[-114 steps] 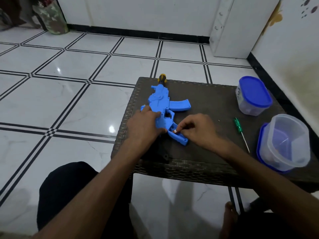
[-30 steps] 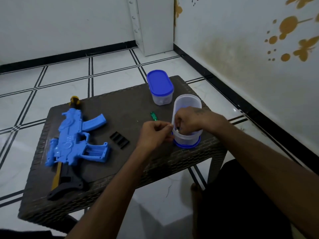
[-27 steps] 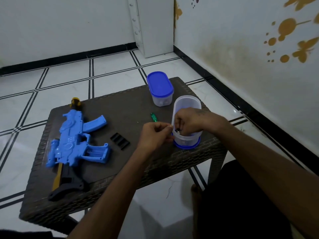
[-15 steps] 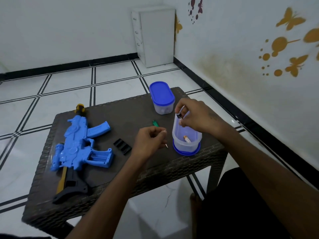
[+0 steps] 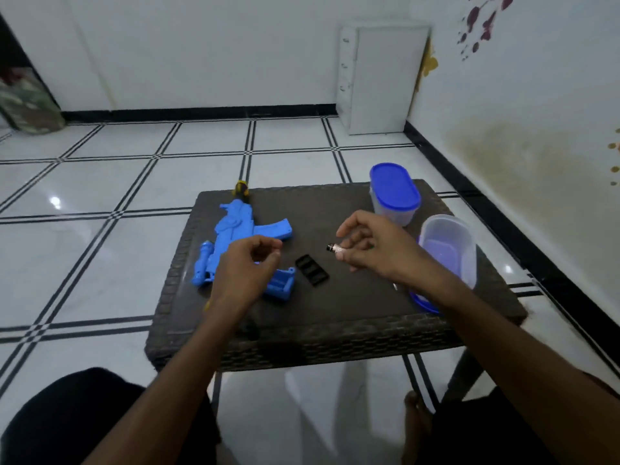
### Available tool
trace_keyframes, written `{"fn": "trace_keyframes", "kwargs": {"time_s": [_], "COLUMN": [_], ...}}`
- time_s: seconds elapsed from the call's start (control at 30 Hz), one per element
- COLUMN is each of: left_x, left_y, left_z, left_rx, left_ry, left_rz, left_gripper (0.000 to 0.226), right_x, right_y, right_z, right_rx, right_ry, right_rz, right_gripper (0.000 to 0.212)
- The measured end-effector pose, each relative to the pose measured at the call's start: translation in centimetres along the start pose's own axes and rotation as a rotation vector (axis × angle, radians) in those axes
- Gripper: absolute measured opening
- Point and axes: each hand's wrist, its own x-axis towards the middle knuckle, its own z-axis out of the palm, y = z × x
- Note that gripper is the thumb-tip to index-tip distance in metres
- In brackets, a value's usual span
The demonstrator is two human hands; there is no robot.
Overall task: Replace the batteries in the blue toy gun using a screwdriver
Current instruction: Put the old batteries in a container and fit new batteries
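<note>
The blue toy gun lies on the left half of the dark wicker table, its grip compartment uncovered. The black battery cover lies just right of it. My left hand hovers over the gun's grip, fingers loosely curled, nothing visible in them. My right hand is above the table's middle and pinches a small battery at its fingertips. The screwdriver is mostly hidden under my right hand; only a bit of its shaft shows.
An open clear container stands on its blue lid at the table's right edge. A closed container with a blue lid sits at the back right. A white cabinet stands in the corner. My knees are below the table's front edge.
My right hand has lifted a battery out of the clear container and carried it left toward the gun. My left hand has moved left over the gun's grip. My view has swung left.
</note>
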Motion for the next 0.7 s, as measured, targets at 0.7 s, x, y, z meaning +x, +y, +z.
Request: {"fn": "trace_keyframes", "kwargs": {"time_s": [0.7], "left_x": [0.8], "left_y": [-5.8], "left_z": [-4.1], "left_rx": [0.503], "left_ry": [-0.125], "left_rz": [-0.031], "left_gripper": [0.06], "right_x": [5.5], "right_y": [-1.5], "right_z": [10.6], "right_rx": [-0.423], "right_ry": [-0.191], "right_rz": [-0.269], "right_gripper": [0.02]}}
